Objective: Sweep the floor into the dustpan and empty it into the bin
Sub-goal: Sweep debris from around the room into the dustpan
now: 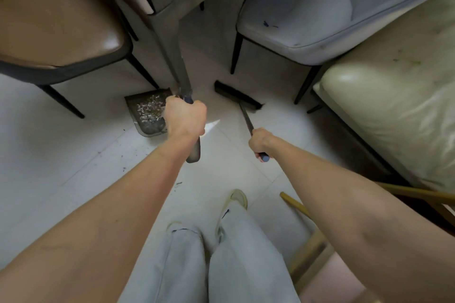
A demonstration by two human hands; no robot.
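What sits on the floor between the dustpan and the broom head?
Only bare white floor separates the dustpan and broom head, in the head view.

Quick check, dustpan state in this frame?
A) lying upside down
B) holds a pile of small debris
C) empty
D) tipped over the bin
B: the dustpan sits on the floor beside the brown chair with a pile of pale scraps in its tray, left hand gripping its handle.
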